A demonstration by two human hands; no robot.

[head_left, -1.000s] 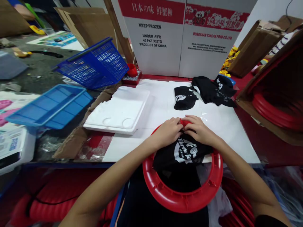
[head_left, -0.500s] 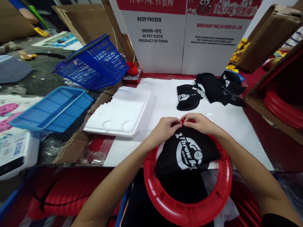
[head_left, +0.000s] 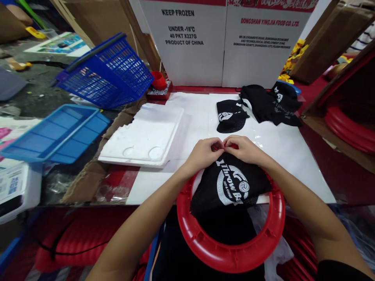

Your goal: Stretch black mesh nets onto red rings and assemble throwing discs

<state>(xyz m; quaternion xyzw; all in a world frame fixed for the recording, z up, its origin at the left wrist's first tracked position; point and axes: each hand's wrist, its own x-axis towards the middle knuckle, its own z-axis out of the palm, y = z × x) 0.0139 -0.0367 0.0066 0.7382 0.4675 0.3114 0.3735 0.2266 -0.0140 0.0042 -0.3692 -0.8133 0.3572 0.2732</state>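
Right between the fingertips of the left hand [head_left: 206, 154] and right hand [head_left: 241, 149] is the top edge of a black printed cloth [head_left: 231, 183], pinched against the red ring [head_left: 231, 255]. Beyond the hands, more black cloths [head_left: 263, 104] lie on the white-covered table [head_left: 196, 127]; a foam lid [head_left: 143, 132] sits left, big white carton [head_left: 190, 50] behind.
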